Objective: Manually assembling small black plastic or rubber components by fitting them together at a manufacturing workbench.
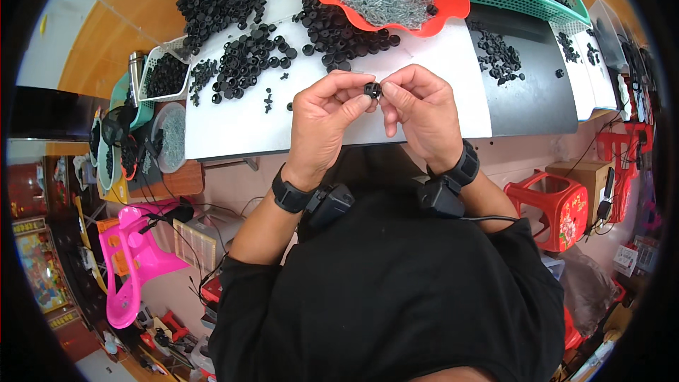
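Observation:
Above the front part of the white work surface, my two hands meet at a small round black plastic part. My left hand pinches this part between thumb and forefinger. From the other side, the closed thumb and forefinger of my right hand come up against its right edge; whether they grip a separate small piece is too small to tell. Loose round black caps lie in a spread beyond my left hand. A few tiny black pieces rest nearer to it.
A red scalloped bowl of metal screws stands beyond my hands, beside a green basket of black parts. Small black pieces lie on a dark mat. A white basket stands left; a red stool is right, below the table.

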A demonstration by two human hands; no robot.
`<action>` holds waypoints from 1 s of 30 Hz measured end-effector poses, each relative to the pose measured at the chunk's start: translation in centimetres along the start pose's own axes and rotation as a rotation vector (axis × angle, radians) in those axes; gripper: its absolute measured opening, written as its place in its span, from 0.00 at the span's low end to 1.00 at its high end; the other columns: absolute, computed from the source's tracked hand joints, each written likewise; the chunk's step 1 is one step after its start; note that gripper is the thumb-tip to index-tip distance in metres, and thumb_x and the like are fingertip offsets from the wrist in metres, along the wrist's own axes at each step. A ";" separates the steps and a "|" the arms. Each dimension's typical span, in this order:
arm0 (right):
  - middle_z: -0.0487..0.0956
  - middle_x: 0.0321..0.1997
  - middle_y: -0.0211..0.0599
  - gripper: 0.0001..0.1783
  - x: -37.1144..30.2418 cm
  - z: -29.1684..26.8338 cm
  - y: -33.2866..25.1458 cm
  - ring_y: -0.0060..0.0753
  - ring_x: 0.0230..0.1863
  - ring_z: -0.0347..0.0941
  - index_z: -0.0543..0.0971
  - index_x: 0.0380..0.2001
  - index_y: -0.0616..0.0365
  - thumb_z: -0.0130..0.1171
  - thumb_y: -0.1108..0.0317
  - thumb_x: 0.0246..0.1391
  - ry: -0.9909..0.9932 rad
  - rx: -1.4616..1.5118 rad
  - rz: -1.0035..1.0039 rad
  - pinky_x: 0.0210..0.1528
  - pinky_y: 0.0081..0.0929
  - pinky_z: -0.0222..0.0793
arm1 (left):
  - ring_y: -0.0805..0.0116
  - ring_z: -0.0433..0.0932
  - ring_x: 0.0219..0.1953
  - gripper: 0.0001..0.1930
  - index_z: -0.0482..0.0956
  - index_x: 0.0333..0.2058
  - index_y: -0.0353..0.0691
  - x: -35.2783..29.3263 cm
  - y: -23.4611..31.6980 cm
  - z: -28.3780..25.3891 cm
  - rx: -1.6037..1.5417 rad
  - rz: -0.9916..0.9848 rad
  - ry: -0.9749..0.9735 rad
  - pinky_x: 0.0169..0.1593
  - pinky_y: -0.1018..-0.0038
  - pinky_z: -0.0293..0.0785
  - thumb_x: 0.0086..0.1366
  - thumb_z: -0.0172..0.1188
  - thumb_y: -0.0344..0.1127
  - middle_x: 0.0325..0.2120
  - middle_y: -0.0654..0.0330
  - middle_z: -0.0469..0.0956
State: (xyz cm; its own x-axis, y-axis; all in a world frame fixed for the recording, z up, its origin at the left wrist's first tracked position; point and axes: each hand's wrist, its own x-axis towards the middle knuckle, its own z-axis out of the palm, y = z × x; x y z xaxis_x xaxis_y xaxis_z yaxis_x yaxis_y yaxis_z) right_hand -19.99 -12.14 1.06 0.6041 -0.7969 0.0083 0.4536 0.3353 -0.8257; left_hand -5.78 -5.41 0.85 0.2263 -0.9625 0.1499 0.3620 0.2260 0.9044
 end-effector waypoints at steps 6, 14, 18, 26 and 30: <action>0.75 0.22 0.34 0.03 0.0 0.2 0.5 0.18 0.19 0.70 0.74 0.30 0.64 0.56 0.75 0.53 0.025 0.107 0.037 0.17 0.17 0.70 | 0.72 0.75 0.34 0.12 0.75 0.42 0.29 -0.1 -0.6 -0.5 -0.061 -0.014 0.007 0.42 0.76 0.74 0.57 0.56 0.20 0.33 0.58 0.76; 0.75 0.22 0.34 0.04 0.2 0.2 0.6 0.18 0.20 0.71 0.74 0.30 0.64 0.56 0.74 0.53 0.031 0.116 0.038 0.18 0.17 0.70 | 0.70 0.77 0.34 0.13 0.74 0.43 0.29 -0.1 -0.8 -0.8 -0.241 -0.093 0.017 0.42 0.75 0.74 0.57 0.55 0.19 0.34 0.56 0.77; 0.76 0.23 0.35 0.04 0.3 0.2 0.6 0.18 0.20 0.71 0.74 0.31 0.64 0.56 0.74 0.53 0.016 0.115 0.022 0.18 0.17 0.70 | 0.71 0.76 0.33 0.13 0.74 0.42 0.29 0.1 -0.7 -0.8 -0.139 -0.076 0.031 0.42 0.76 0.74 0.57 0.56 0.19 0.32 0.57 0.77; 0.76 0.24 0.37 0.03 0.5 -0.1 0.7 0.18 0.20 0.71 0.74 0.31 0.64 0.55 0.75 0.53 0.031 0.094 0.036 0.19 0.17 0.71 | 0.72 0.76 0.32 0.13 0.75 0.41 0.30 0.4 -1.0 -0.6 -0.057 -0.032 0.035 0.41 0.78 0.73 0.56 0.56 0.19 0.30 0.59 0.77; 0.76 0.24 0.36 0.03 0.5 -0.2 1.0 0.19 0.21 0.71 0.73 0.31 0.64 0.55 0.76 0.53 0.038 0.089 0.045 0.19 0.18 0.71 | 0.73 0.76 0.32 0.12 0.76 0.41 0.29 0.5 -1.2 -0.8 -0.045 -0.004 0.035 0.42 0.78 0.73 0.55 0.56 0.18 0.32 0.59 0.76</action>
State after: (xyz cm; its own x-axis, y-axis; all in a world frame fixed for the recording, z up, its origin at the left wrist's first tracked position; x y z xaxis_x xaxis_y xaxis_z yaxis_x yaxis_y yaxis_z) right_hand -19.37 -12.30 0.14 0.6011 -0.7976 -0.0505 0.4837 0.4134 -0.7714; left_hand -5.42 -6.06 -0.47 0.2562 -0.9577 0.1311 0.4033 0.2291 0.8859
